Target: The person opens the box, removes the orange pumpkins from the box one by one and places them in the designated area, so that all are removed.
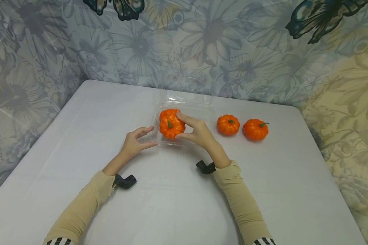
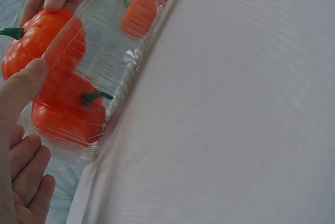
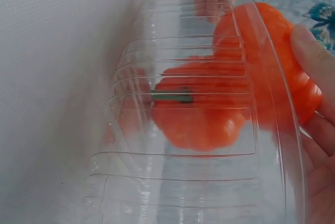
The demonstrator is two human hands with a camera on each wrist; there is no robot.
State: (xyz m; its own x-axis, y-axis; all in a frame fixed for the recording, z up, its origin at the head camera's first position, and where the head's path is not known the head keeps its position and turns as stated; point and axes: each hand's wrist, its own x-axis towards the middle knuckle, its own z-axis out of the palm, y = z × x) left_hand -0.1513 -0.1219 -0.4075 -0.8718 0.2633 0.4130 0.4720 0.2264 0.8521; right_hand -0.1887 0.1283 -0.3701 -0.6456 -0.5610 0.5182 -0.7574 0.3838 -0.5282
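Note:
A clear plastic box (image 1: 200, 110) stands on the table with its lid (image 1: 187, 86) raised at the back. My right hand (image 1: 199, 132) grips an orange toy pumpkin (image 1: 173, 119) with a green stem, thumb and fingers at its right side, over the box's left end. Below it, a second pumpkin (image 2: 68, 124) lies inside the box, seen through the ribbed wall in both wrist views; from the head view the held one mostly hides it. At the box's left end, my left hand (image 1: 133, 141) has its thumb and fingers spread, thumb tip right at the rim in the left wrist view.
To the right of the box sit two more orange pumpkins, one nearer (image 1: 228, 125) and one farther right (image 1: 256, 130). White cloth covers the table (image 1: 159, 204). Behind it hangs a flowered backdrop (image 1: 141, 47). Each wrist wears a black camera mount (image 1: 125, 182).

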